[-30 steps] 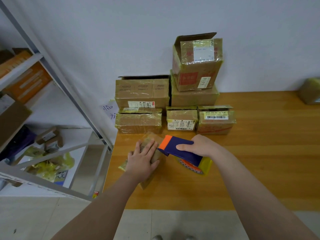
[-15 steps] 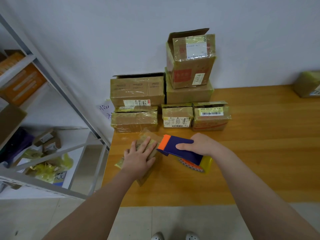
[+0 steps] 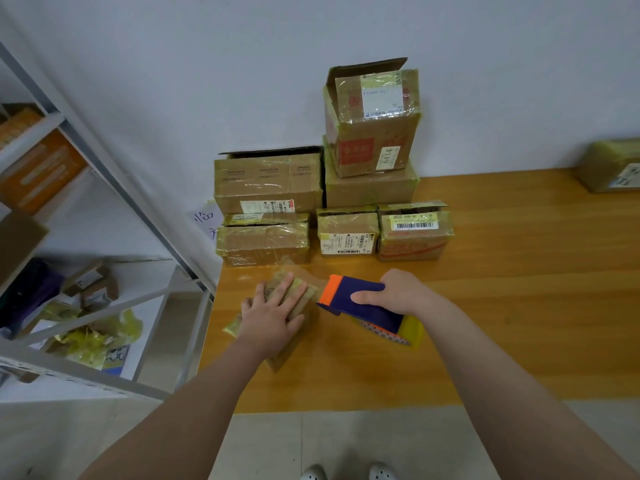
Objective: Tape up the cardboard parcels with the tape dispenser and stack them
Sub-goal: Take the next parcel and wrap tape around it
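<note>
1. The left hand (image 3: 273, 320) lies flat, fingers straight, on a small parcel (image 3: 292, 344) near the table's (image 3: 519, 323) left edge.
2. The right hand (image 3: 398, 292) curls round the tape dispenser (image 3: 360, 303), just beside that parcel.
3. More parcels (image 3: 268, 181) sit stacked by the back edge.

We see soft, even indoor light falling from above, leaving the white wall (image 3: 173, 81) a cool grey-blue and casting only faint, blurry shadows on the wooden table (image 3: 519, 306) under the tape dispenser (image 3: 356, 287) and beside the stacked parcels (image 3: 270, 181). Pale glare streaks their shiny tape. The wide lens bends the shelf (image 3: 114, 174) rails at the left edge, and the lone parcel (image 3: 613, 166) at the table's far right corner looks smeared.
</note>
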